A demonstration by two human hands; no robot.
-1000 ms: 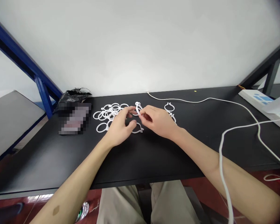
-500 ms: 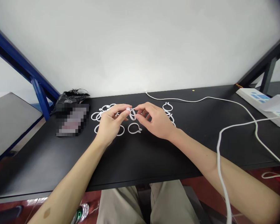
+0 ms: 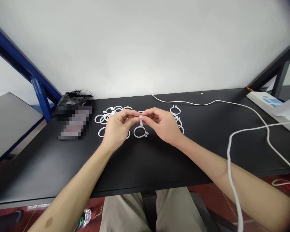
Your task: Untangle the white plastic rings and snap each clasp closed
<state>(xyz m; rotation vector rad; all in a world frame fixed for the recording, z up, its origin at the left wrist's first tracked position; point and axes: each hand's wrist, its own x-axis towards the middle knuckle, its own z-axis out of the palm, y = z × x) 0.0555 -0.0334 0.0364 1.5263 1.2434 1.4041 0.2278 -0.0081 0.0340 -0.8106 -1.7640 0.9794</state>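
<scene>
My left hand point(image 3: 119, 128) and my right hand point(image 3: 162, 124) meet fingertip to fingertip above the table. Between them they pinch a white plastic ring point(image 3: 141, 121), seen nearly edge-on, its top covered by my fingers. Just below on the table lies another white ring point(image 3: 134, 132) with small tabs at its opening. Several more white rings point(image 3: 101, 119) lie in a loose group around and behind my left hand, partly hidden by it. A few further rings point(image 3: 175, 110) lie beyond my right wrist, some overlapping.
On the black table point(image 3: 145, 161), a black plastic bag point(image 3: 73, 98) and a blurred flat item point(image 3: 74, 122) lie at left. A white cable point(image 3: 229, 151) crosses the right side, over my right forearm. A white box point(image 3: 268, 103) stands at far right. Behind is a pale wall point(image 3: 145, 48).
My right fingers have closed in from the right and now pinch the ring together with my left. The held ring has turned edge-on and shifted slightly right.
</scene>
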